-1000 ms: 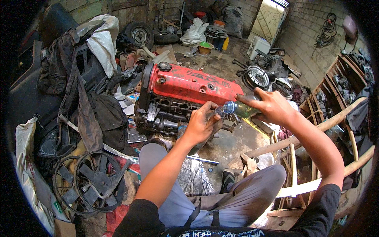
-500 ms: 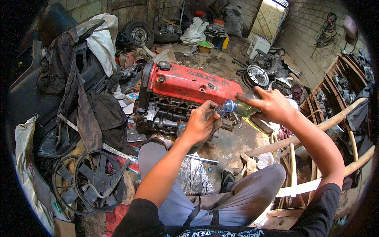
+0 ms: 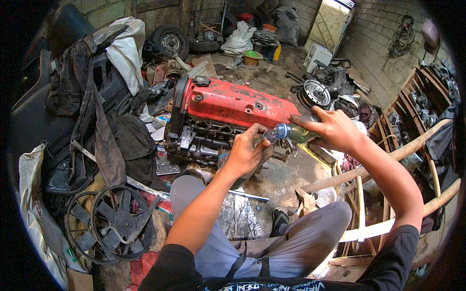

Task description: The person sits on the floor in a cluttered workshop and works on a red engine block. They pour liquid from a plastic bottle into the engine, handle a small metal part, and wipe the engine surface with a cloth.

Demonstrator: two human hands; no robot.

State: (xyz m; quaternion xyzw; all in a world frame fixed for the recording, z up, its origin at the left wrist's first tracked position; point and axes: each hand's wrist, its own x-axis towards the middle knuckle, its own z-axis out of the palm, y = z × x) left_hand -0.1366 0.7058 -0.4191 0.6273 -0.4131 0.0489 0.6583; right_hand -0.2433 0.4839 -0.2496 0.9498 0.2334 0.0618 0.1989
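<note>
A: Setting?
B: Cluttered workshop, block wall [image 3: 361, 72] on the right, stained floor [image 3: 276, 177]. Largest item near the hands: an engine [image 3: 233, 121] with a red valve cover [image 3: 242, 103], beyond the hands.

A: Hands?
B: Right hand [image 3: 337, 128] wraps a clear plastic bottle [image 3: 302, 135], index finger laid along its upper side. Left hand [image 3: 247, 150] is at the other end, thumb and forefinger curled narrow beside the neck [image 3: 278, 132]. Whether they pinch it, cannot tell; the palm side and anything within it are hidden.

A: Bottle position?
B: Held off the floor, in front of the valve cover's near right corner. Lies tilted close to level, neck toward the left hand. Yellow-green liquid inside.

A: Handling estimate?
B: Light, probably; thin wall, likely to give under a hard squeeze. Contents could slosh. Fingers look grimy, so the wall may be slippery. Unlikely to shatter.

A: Best hold?
B: Around the body with moderate pressure; the neck is probably the stiffer part and suits a steadying pinch.

A: Versus the frame half a second earlier?
B: Practically no change: both hands, bottle and engine match in place. No liquid level change that I can resolve.
</note>
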